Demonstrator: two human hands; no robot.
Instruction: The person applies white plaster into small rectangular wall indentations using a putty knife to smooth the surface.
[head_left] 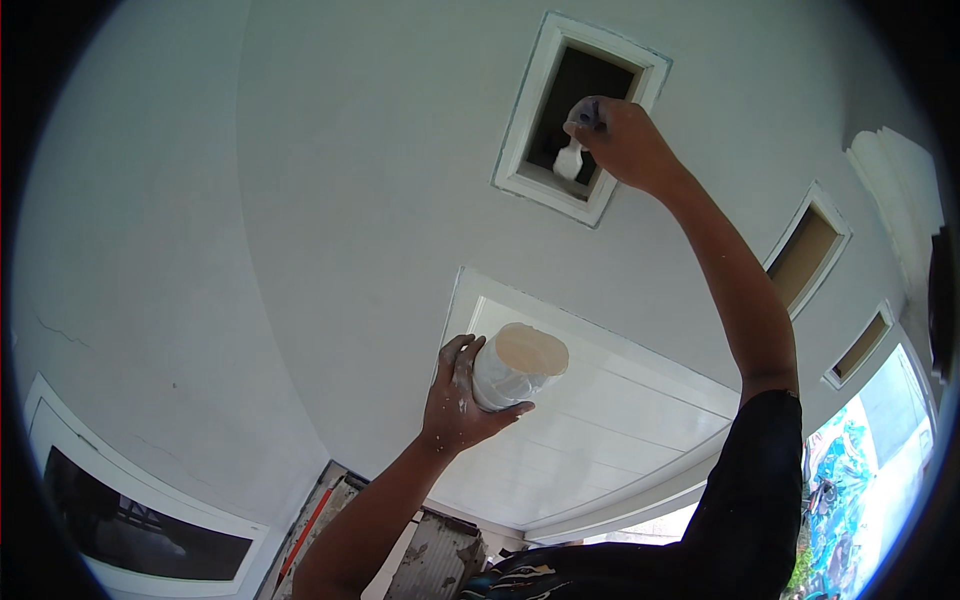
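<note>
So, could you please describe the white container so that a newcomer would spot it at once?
Find the large white panel in the picture's lower middle. In front of its upper-left part, the left hand holds the container. Its curved side and rounded beige top set it apart from the straight-edged white frames.

Pale cracked wall [160, 250], white panelling [630, 420], dark white-framed window [150, 525].

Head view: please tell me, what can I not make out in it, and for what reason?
All in the head view:
Tool: its upper end, hidden by the right hand.
Cup: part of its outer wall, covered by the left hand.
Opening: its inside, too dark.
Left arm: cut off by the lower edge.
</note>
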